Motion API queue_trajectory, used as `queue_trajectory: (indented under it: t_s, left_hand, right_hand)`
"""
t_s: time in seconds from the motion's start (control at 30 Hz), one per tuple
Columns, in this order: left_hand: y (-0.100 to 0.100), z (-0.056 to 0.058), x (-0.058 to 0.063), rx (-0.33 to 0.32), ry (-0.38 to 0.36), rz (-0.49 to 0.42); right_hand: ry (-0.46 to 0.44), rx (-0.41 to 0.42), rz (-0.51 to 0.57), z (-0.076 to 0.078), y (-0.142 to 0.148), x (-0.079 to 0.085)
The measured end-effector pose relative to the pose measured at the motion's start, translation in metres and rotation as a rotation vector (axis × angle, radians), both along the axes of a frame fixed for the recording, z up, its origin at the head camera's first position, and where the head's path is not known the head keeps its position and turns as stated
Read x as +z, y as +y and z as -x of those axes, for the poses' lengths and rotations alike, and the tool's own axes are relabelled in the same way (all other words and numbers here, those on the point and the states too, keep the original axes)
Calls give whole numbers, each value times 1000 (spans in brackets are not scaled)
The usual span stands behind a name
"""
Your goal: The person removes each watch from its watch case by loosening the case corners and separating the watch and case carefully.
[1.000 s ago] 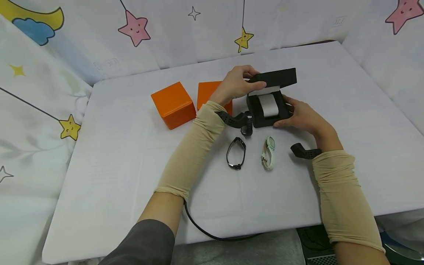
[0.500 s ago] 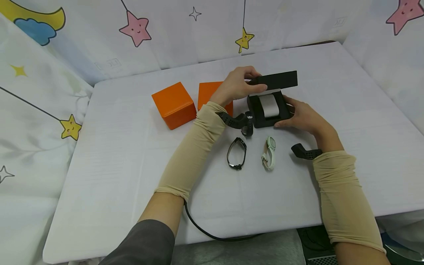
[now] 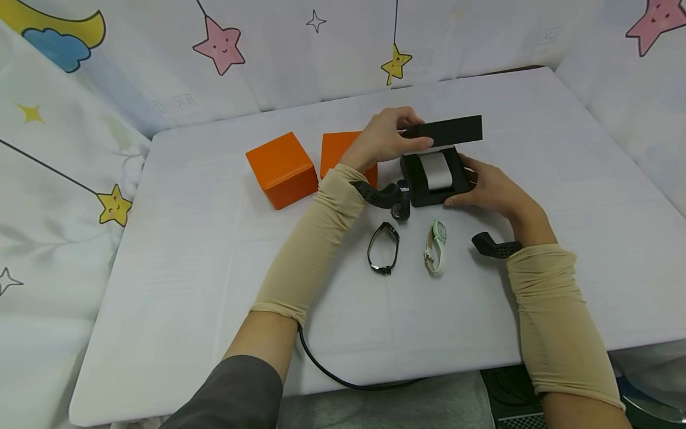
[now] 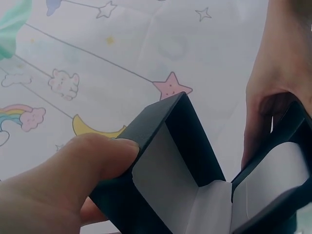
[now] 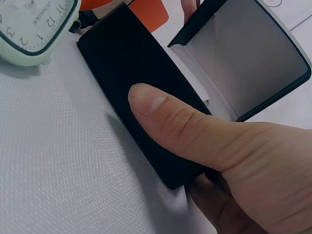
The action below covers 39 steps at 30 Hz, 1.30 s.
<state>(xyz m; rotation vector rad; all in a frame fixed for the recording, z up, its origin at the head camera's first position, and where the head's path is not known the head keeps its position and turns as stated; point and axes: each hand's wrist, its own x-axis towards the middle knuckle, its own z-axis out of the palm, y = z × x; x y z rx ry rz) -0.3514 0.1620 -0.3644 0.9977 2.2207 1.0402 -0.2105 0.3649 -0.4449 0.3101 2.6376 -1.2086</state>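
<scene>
A black watch box stands at the back middle of the table with its lid (image 3: pixel 455 130) raised. In its base (image 3: pixel 412 179) sits a pale grey cushion (image 3: pixel 436 170). My left hand (image 3: pixel 383 136) pinches the lid at its left end, the thumb (image 4: pixel 114 153) lying along one side wall. My right hand (image 3: pixel 490 185) grips the base from the right, its thumb (image 5: pixel 170 119) flat against a side wall. In front of the box lie a mint-green watch (image 3: pixel 439 232) and a black watch (image 3: pixel 383 270). Another dark watch (image 3: pixel 400 208) rests against the box's left side.
Two orange boxes, one (image 3: pixel 281 167) at the left and one (image 3: pixel 337 146) partly behind my left hand, stand on the white table (image 3: pixel 177 268). A black cable (image 3: pixel 343 382) loops at the front edge. A printed curtain (image 3: pixel 343 71) rises behind the table.
The lid has swung slightly forward and down over the base, hiding its pale lining in the head view. My right hand and the watches stay in place.
</scene>
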Motion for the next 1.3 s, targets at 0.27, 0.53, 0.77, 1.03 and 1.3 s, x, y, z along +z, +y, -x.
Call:
queue_trajectory:
  t_s: [0.27,0.53,0.77,1.03,1.3]
  left_hand:
    - [0,1,-1,-23,29,-8]
    - [-1,1,0,-56,87,-1]
    - [-1,1,0,-70,128,9]
    - [0,2,0,-82,139,21]
    - [0,4,-5,-89,169,21]
  right_hand:
    - [4,-1,5,0,0,1]
    - [12,-2,-4,0,0,1]
    - [1,-4,-9,0,1,1]
    - [-1,-4,-5,1,1,0]
    - [2,-3,-10,0,1,0]
